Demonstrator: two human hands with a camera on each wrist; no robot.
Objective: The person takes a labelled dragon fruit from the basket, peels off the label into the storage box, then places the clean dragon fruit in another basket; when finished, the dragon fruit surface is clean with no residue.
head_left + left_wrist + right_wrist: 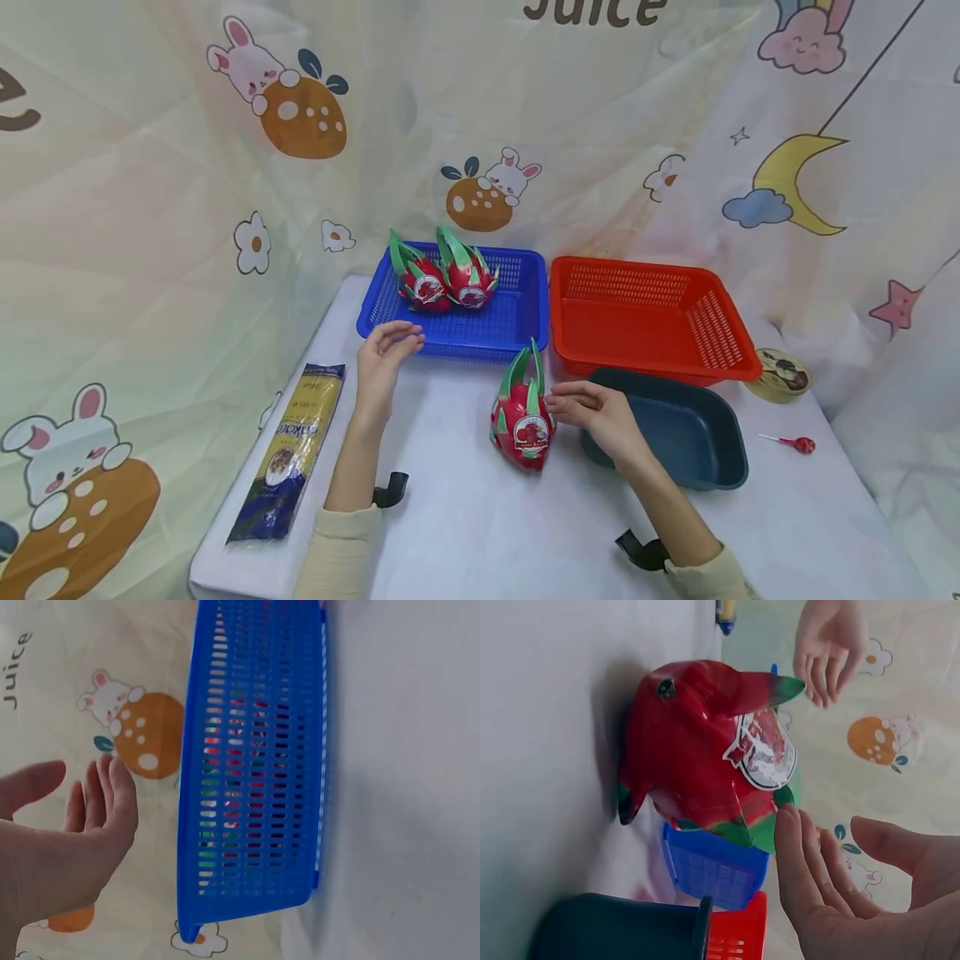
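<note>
A dragon fruit (525, 421) with green leaf tips and a round label lies on the white table. Beside it, on its right, is my right hand (597, 419), fingers extended and relaxed; in the right wrist view its fingertips come close to the fruit's green end, and whether they touch cannot be told. My left hand (382, 367) hovers in front of the blue basket (517, 333), loosely bent and holding nothing. Inside that basket two more dragon fruits sit together, one on the left (422, 283) and one on the right (471, 282).
Right of the blue basket stands a red basket (637, 325). A dark teal basin (682, 433) is in front of it. Further right are a round tin (780, 375) and a red lollipop (801, 445). A pasta packet (288, 454) lies along the left edge.
</note>
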